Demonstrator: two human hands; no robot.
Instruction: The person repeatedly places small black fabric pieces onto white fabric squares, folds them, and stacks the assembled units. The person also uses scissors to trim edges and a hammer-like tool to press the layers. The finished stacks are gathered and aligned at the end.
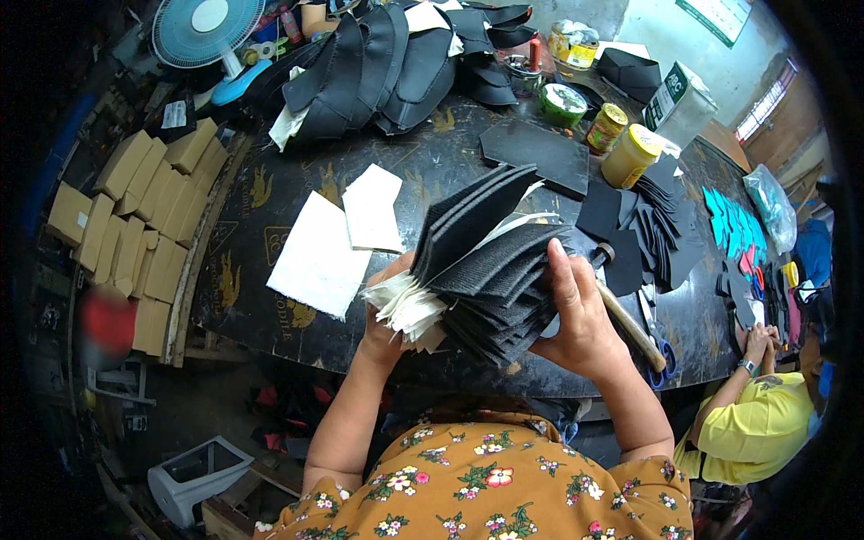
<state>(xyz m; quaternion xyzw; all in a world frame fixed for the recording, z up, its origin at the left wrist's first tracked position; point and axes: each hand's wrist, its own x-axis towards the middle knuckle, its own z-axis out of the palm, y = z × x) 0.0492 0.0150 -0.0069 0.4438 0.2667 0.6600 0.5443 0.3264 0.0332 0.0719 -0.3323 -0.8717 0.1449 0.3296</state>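
Between my two hands, above the near edge of the table, is a fanned stack of black ribbed sheet pieces (504, 279) with white cloth layers (409, 310) sticking out at its left end. My left hand (382, 324) grips that left end from below, most of its fingers hidden behind the stack. On the other side my right hand (585, 315) holds the right edge, thumb up along the pieces. Two white cloth pieces (319, 256) lie flat on the table just left of the stack. A hammer (630, 324) and blue-handled scissors (664, 355) rest beside my right hand.
Black shoe-sole-shaped pieces (369, 76) are piled at the back of the dark table (243, 297). Jars (630, 157) and a metal can (679, 103) stand back right, near more black cut pieces (648, 225). Cardboard boxes (148, 198) fill the left. A co-worker in yellow (756, 432) works at right.
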